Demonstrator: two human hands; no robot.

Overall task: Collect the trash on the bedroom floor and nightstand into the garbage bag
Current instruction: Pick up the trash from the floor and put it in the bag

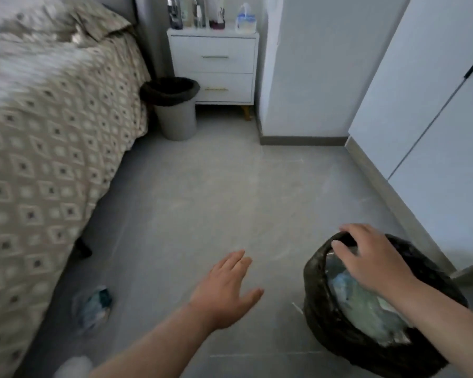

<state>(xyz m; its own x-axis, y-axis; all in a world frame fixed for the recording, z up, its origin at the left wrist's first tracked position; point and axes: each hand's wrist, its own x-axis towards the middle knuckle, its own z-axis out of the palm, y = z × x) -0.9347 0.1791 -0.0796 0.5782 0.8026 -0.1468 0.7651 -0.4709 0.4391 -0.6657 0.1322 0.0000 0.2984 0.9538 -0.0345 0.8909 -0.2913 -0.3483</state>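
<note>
Grey bedroom floor (202, 200) is lying underfoot. Right hand (372, 260) is pressing, fingers spread, on trash inside the black garbage bag (339, 336) at 5 o'clock. Left hand (224, 293) is hovering open, empty. Crumpled wrapper (94, 306) is lying at 8 o'clock beside the bed (38, 145).

Bare forearms, no sleeves, no jewellery
</note>
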